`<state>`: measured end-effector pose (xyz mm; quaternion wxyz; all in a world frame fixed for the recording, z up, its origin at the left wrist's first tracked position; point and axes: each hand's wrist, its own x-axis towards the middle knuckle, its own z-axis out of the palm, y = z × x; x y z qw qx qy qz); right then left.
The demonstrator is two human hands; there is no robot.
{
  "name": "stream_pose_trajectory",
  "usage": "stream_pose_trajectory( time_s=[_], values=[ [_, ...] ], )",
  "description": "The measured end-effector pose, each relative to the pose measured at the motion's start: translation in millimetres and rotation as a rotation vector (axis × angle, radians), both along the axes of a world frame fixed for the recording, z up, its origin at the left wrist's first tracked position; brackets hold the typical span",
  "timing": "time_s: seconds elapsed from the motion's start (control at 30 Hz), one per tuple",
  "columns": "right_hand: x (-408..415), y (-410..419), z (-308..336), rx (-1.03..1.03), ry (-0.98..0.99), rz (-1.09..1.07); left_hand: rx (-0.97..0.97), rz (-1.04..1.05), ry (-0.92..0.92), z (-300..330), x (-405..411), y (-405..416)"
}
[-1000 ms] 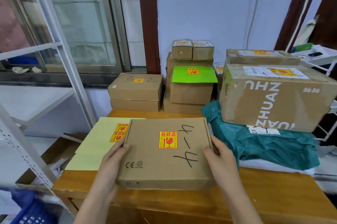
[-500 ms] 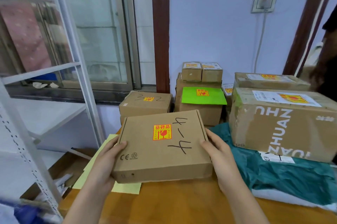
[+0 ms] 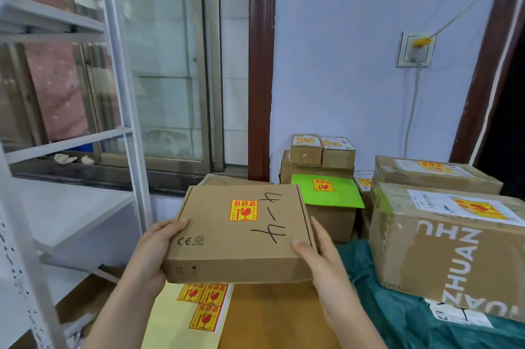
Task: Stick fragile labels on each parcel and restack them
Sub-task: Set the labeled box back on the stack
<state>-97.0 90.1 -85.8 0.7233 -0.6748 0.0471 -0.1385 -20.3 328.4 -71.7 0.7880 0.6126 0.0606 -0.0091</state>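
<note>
A flat cardboard parcel (image 3: 227, 238) marked "4-4" carries a red-and-yellow fragile label (image 3: 243, 210) on its top. It is lifted above the wooden table (image 3: 270, 317). My left hand (image 3: 154, 252) grips its left edge, thumb on top. My right hand (image 3: 321, 260) grips its right edge. Below it lies a pale yellow backing sheet (image 3: 176, 320) with three fragile labels (image 3: 206, 306) left on it. Behind the parcel, a brown box (image 3: 227, 179) peeks out.
Labelled parcels stand at the back: two small boxes (image 3: 322, 151) on a stack, a green-topped box (image 3: 329, 206), and large boxes (image 3: 443, 243) at right on a teal bag (image 3: 397, 317). A white metal shelf rack (image 3: 125, 110) stands at left by the window.
Both hands have raised the "4-4" parcel off the table and carried it up and away from me, uncovering the label sheet. The view has tilted upward.
</note>
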Motion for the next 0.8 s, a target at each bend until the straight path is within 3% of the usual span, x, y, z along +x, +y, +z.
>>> stream_pose_trajectory(
  time_s=[0.5,0.8],
  values=[
    [88,13,12,0.072,-0.126,-0.067,0.063,0.082,0.003,16,79,7],
    [140,25,8,-0.031,-0.147,-0.041,0.153,0.211,-0.062,22,138,6]
  ],
)
